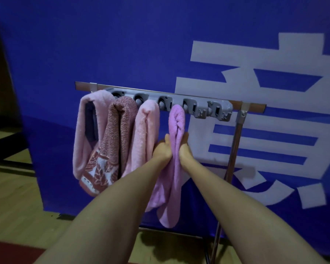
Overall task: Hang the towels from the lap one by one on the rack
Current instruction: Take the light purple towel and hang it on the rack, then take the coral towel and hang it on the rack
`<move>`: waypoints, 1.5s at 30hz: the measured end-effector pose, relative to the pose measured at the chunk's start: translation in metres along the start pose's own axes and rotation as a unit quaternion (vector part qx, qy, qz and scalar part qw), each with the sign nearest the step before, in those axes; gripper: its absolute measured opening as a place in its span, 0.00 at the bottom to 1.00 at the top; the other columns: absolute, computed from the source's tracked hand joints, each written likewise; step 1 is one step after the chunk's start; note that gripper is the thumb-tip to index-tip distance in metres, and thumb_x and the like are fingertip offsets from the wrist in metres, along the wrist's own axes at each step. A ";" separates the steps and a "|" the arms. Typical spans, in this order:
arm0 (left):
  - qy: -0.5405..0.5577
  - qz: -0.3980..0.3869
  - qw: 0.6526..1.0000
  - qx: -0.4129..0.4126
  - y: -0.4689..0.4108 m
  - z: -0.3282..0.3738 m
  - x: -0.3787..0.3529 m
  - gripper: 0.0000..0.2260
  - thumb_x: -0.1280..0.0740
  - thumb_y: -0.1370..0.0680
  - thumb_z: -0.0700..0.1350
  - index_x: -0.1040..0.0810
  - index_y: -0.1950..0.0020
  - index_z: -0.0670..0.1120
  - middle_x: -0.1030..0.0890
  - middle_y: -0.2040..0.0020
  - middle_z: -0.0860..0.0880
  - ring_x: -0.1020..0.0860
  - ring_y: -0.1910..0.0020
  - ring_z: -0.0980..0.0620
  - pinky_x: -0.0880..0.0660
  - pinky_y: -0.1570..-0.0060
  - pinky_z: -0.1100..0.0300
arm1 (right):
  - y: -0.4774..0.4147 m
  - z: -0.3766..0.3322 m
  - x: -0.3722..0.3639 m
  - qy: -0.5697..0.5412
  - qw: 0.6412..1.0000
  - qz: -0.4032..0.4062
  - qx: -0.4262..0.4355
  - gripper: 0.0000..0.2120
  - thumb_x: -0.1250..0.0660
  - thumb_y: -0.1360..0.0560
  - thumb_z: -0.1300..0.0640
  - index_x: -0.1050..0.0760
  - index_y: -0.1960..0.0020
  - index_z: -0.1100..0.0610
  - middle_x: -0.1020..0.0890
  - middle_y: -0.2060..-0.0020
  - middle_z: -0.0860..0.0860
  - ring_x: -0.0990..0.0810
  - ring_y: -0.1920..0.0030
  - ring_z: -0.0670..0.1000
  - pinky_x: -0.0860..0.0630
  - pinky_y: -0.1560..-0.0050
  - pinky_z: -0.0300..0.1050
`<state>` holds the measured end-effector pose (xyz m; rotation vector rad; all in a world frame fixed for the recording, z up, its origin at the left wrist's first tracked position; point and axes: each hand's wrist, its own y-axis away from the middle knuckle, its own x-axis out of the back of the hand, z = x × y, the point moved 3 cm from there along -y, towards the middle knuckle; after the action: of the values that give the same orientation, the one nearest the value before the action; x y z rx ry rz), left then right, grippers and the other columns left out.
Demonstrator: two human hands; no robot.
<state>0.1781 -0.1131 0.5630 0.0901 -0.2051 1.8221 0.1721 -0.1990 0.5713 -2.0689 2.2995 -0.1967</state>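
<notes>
A grey rack (202, 106) with several hooks is fixed along a metal rail. A lilac towel (176, 119) hangs from a hook near the rack's middle. My left hand (161, 150) holds its left side and my right hand (184, 149) holds its right side, about halfway down. To the left hang a light pink towel (147, 130), a reddish-brown patterned towel (114, 134) and a pale pink towel (84, 130). The lap is out of view.
A steel upright post (234, 149) carries the rail at the right. Behind stands a blue banner (122, 44) with big white characters. Wooden floor (13, 197) lies below, and a dark frame stands at the far left.
</notes>
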 end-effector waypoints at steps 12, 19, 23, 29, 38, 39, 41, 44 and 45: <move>0.062 -0.043 0.996 -0.055 0.090 -0.060 0.007 0.23 0.55 0.17 0.53 0.44 0.24 0.46 0.39 0.25 0.49 0.40 0.26 0.54 0.46 0.28 0.61 | 0.099 0.060 -0.003 0.100 0.993 0.015 -0.066 0.29 0.59 0.22 0.37 0.41 0.26 0.49 0.35 0.28 0.56 0.35 0.29 0.58 0.38 0.29 0.57; 0.056 -0.032 0.998 0.015 0.130 -0.133 0.033 0.23 0.53 0.17 0.51 0.32 0.31 0.39 0.29 0.32 0.42 0.30 0.33 0.47 0.37 0.30 0.57 | 0.149 0.125 -0.010 0.124 0.986 -0.037 -0.104 0.28 0.56 0.19 0.41 0.33 0.30 0.58 0.25 0.36 0.57 0.29 0.34 0.57 0.34 0.32 0.52; 0.044 -0.025 0.995 0.090 0.151 -0.180 0.047 0.26 0.55 0.17 0.54 0.24 0.44 0.38 0.20 0.57 0.43 0.23 0.57 0.47 0.27 0.55 0.55 | 0.171 0.168 -0.014 0.147 0.982 -0.047 -0.113 0.24 0.52 0.19 0.44 0.25 0.55 0.59 0.21 0.62 0.53 0.23 0.55 0.55 0.29 0.46 0.49; 0.037 -0.031 0.987 0.151 0.162 -0.254 0.054 0.25 0.54 0.17 0.54 0.25 0.63 0.44 0.22 0.66 0.44 0.27 0.67 0.47 0.33 0.65 0.58 | 0.189 0.239 -0.028 0.160 0.975 -0.055 -0.145 0.23 0.49 0.19 0.47 0.31 0.68 0.57 0.25 0.73 0.53 0.28 0.72 0.51 0.31 0.63 0.45; -0.095 -0.109 0.960 0.240 0.168 -0.376 0.038 0.20 0.48 0.17 0.49 0.23 0.55 0.37 0.23 0.58 0.41 0.27 0.63 0.46 0.34 0.68 0.61 | 0.192 0.359 -0.040 0.225 0.940 -0.115 -0.227 0.22 0.49 0.19 0.49 0.34 0.68 0.55 0.28 0.74 0.53 0.30 0.83 0.44 0.35 0.80 0.34; -0.121 -0.131 0.948 0.263 0.170 -0.397 0.036 0.18 0.47 0.18 0.47 0.25 0.61 0.39 0.23 0.58 0.40 0.26 0.62 0.47 0.34 0.67 0.60 | 0.193 0.373 -0.041 0.237 0.933 -0.126 -0.241 0.22 0.49 0.19 0.49 0.34 0.68 0.56 0.28 0.74 0.53 0.31 0.86 0.42 0.38 0.84 0.32; -0.174 -0.193 0.919 0.297 0.181 -0.436 0.033 0.16 0.45 0.19 0.44 0.29 0.66 0.44 0.24 0.60 0.40 0.24 0.69 0.53 0.34 0.69 0.62 | 0.196 0.403 -0.040 0.255 0.917 -0.155 -0.263 0.22 0.49 0.18 0.51 0.35 0.68 0.57 0.30 0.73 0.54 0.32 0.87 0.41 0.40 0.85 0.30; -0.222 -0.252 0.868 0.367 0.192 -0.505 0.021 0.12 0.43 0.20 0.43 0.24 0.54 0.38 0.20 0.48 0.36 0.17 0.55 0.52 0.30 0.63 0.64 | 0.200 0.453 -0.038 0.295 0.888 -0.202 -0.289 0.21 0.49 0.18 0.51 0.35 0.68 0.57 0.29 0.72 0.54 0.28 0.77 0.48 0.34 0.73 0.38; -0.238 -0.255 0.856 0.382 0.198 -0.521 0.020 0.13 0.42 0.20 0.43 0.24 0.47 0.35 0.22 0.43 0.35 0.20 0.45 0.45 0.28 0.56 0.61 | 0.202 0.466 -0.037 0.305 0.879 -0.216 -0.297 0.21 0.49 0.18 0.51 0.35 0.68 0.56 0.28 0.71 0.54 0.29 0.73 0.52 0.33 0.68 0.42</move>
<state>0.0063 -0.0458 0.0371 1.0644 0.2026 1.2204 0.0304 -0.1726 0.0831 -3.2393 2.3524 -0.1914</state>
